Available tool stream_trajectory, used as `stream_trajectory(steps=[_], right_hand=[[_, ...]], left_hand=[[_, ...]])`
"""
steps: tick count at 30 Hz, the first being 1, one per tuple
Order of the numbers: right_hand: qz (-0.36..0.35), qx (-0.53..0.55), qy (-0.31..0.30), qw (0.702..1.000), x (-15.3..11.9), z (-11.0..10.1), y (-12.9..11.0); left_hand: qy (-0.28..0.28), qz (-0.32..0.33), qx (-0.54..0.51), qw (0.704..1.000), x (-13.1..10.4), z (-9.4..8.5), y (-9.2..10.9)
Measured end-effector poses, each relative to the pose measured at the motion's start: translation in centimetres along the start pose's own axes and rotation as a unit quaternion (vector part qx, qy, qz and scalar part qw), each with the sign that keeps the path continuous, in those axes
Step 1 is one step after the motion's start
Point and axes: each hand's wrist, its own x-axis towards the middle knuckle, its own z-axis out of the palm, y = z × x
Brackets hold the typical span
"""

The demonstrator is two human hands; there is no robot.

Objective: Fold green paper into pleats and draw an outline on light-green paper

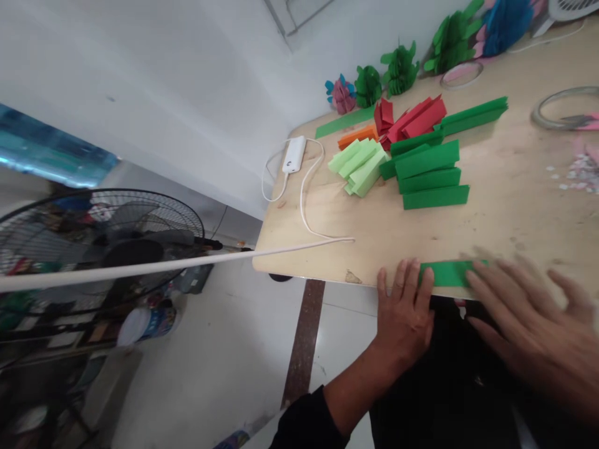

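A green paper strip (447, 273) lies flat along the table's near edge. My left hand (405, 315) rests at its left end, with fingers stretched out and the fingertips on the tabletop and the paper. At the other end is my right hand (538, 315), slightly smeared by motion, its fingers extended over the strip. Neither hand grips anything. Beyond them lie folded dark green paper pieces (433, 181), light green folded pieces (359, 163), red folded pieces (418, 118) and an orange folded piece (357, 136).
Several paper figures, including a green one (401, 70), stand along the wall. A white power bank (294, 154) sits at the table's left, its cable (187, 265) crossing in front. Right are a tape ring (461, 75) and paper scraps (580, 171). A fan (140, 243) stands left.
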Motion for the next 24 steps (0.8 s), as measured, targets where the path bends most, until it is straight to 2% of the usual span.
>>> stream_trajectory(steps=[4,7,15,19,24], right_hand=[[-0.073,0.003,-0.005,0.997,0.0,2.8,-0.5],[-0.096,-0.017,0.006,0.995,-0.1,3.5,0.5],[-0.151,-0.132,0.026,0.979,-1.5,1.3,5.0],[-0.136,-0.114,0.051,0.983,-1.6,0.7,5.1],[-0.112,-0.047,0.057,0.991,0.4,-0.2,4.8]], left_hand=[[0.033,0.016,0.023,0.999,0.4,0.5,0.7],[0.052,0.035,0.043,0.997,0.8,1.0,0.8],[0.148,0.041,0.002,0.988,0.6,2.0,0.5],[0.218,0.049,-0.071,0.972,0.4,1.8,0.1],[0.232,0.067,-0.132,0.961,1.6,0.4,-1.1]])
